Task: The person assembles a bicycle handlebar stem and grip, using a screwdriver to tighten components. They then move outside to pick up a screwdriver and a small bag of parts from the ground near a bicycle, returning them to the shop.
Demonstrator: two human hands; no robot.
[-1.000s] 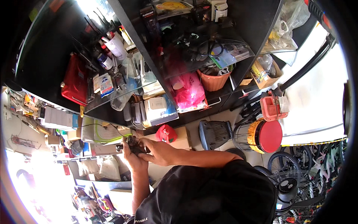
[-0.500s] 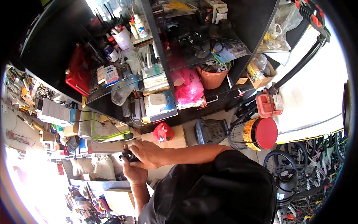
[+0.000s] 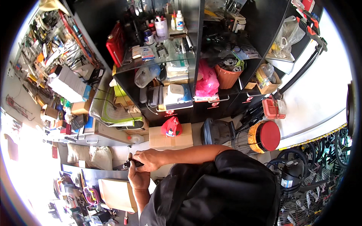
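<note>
A small black object (image 3: 132,164) sits between my two hands, its kind too small and covered to make out. My left hand (image 3: 139,180) wraps it from below, thumb raised along its side. From above, my right hand (image 3: 150,159) closes over the same object, its fingers curled round the far end. Both hands meet in front of my black shirt, left of the picture's middle. Past them lies a cardboard box (image 3: 158,140) with a red cloth-like bundle (image 3: 172,127) on top.
Beyond the box stands a black cabinet (image 3: 130,77) with glass shelves of bottles and boxes. A red-topped round stool (image 3: 269,136) and a dark blue seat-like item (image 3: 213,132) stand to the right. At lower left is a worktop with a cardboard sheet (image 3: 117,194); bicycles (image 3: 324,158) fill the far right.
The view has swung, so the cabinet and shelves sit further right and the tool-covered wall at left shows more. My hands remain together on the black object, slightly lower in the picture.
</note>
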